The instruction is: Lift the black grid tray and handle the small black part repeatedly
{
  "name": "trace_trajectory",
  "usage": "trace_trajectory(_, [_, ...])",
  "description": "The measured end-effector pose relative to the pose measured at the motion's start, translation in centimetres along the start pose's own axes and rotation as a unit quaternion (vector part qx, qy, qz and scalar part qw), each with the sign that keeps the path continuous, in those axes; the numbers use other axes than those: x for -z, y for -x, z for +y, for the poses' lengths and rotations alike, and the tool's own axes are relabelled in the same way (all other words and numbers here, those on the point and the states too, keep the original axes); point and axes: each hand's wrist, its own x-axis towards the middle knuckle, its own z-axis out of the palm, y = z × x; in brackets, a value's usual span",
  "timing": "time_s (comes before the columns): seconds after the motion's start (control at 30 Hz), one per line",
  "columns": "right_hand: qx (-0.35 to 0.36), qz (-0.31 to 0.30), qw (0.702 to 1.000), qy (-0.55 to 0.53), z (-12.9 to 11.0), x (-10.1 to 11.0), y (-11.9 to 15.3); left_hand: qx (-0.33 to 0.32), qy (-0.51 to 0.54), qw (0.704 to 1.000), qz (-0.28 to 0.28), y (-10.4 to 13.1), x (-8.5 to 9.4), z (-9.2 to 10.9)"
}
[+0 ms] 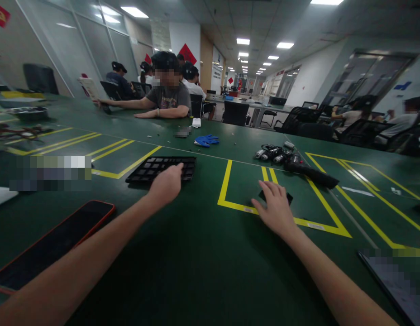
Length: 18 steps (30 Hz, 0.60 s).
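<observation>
A black compartmented tray [142, 174] lies on the green table, left of centre. Over its right part is my left hand [166, 183], fingers curled in and the index finger reaching forward; whether something small is pinched there is hidden. My right hand [275, 209] rests over a small flat black piece [290, 198] inside a yellow-taped rectangle [224, 183]. Its fingers lie across the piece, with the thumb held apart to the left. Most of that piece is covered by the fingers.
A phone in an orange case [57, 244] lies by my left forearm. Beyond my right hand are a cable bundle with metal connectors [273, 154] and a black tubular item [312, 174]. A blue glove [206, 140] lies farther back. A person [169, 97] sits across the table.
</observation>
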Motion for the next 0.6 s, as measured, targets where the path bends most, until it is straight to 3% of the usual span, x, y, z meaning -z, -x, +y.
trace_trajectory(0.13, [0.11,-0.113,0.985,-0.072,-5.4,0.5,2.1,-0.191,0.109,0.972,-0.083,2.5,-2.4,4.2])
trace_trajectory(0.27, [0.169,-0.208,0.959,-0.097,-7.5,0.8,3.4,-0.219,0.126,0.959,-0.126,2.6,-3.9,4.6])
trace_trajectory(0.37, [0.167,-0.184,0.964,-0.092,-6.1,1.0,2.5,-0.213,0.129,0.965,-0.086,2.7,-3.4,4.5])
trace_trajectory(0.47, [0.103,-0.075,0.992,-0.025,-2.5,0.8,1.1,-0.249,0.126,0.958,-0.061,4.7,-1.9,5.9])
trace_trajectory(0.53, [0.03,-0.007,0.998,0.057,0.3,0.5,0.4,-0.311,0.135,0.935,-0.11,6.8,-0.8,7.3])
trace_trajectory(0.6, [-0.026,-0.011,0.993,0.114,2.8,0.0,0.2,-0.378,0.152,0.895,-0.18,8.7,0.2,8.8])
